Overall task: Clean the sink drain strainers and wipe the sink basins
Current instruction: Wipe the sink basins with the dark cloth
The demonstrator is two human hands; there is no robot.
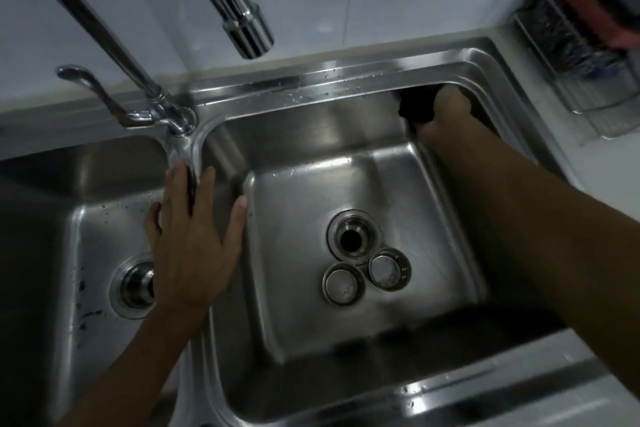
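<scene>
A double stainless steel sink fills the view. In the right basin the drain stands uncovered, and two round metal strainers lie on the floor just in front of it. My right hand presses a dark cloth against the far right corner of that basin's wall. My left hand rests flat, fingers spread, on the divider between the basins. The left basin has its drain partly hidden by my left wrist.
A chrome faucet spout hangs over the right basin; its base and lever handle stand at the back of the divider. A wire rack with a red item sits on the counter at the far right.
</scene>
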